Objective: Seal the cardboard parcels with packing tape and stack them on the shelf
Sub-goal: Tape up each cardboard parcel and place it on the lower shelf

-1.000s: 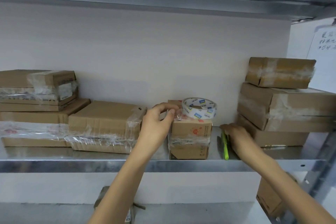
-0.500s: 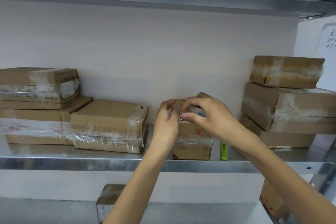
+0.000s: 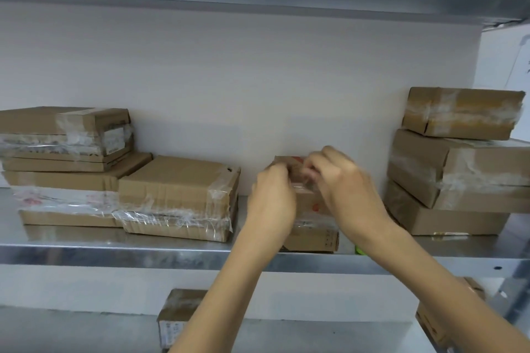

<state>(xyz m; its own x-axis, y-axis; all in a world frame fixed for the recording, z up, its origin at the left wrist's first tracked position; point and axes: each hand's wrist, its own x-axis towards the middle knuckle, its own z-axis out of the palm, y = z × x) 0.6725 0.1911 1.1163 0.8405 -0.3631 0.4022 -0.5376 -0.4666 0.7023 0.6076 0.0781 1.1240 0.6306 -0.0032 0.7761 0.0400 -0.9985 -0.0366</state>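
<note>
Brown cardboard, small and blocky: the small brown cardboard parcel (image 3: 312, 235) stands on the silver metal shelf (image 3: 86, 249), close to its front lip, between the flat brown cardboard box wrapped in clear tape (image 3: 177, 180) and the stack of three brown taped cardboard boxes (image 3: 459, 169); both hands are at its top; the left hand (image 3: 272, 200) has its fingers curled in at the top left corner; the right hand (image 3: 344, 183) is cupped over the top with fingers bent; both are motion-blurred, so I cannot tell whether either one pinches tape, grips the parcel or just presses on it; no tape roll shows

Likely step: working tape over the top flaps; sealing not judged finished

Risks, as judgement:
- the parcel looks light and sits near the lip; a sideways tug on the tape could drag or tip it off the front
- clear tape handled between two close hands may fold onto itself or stick to fingers, leaving wrinkles like those on the neighbouring boxes
- a thin green object (image 3: 360, 249) peeks out at the shelf edge under the right wrist; a forearm sweep could knock it down
- the hands cover the seam, so a crooked strip may go unnoticed
</note>
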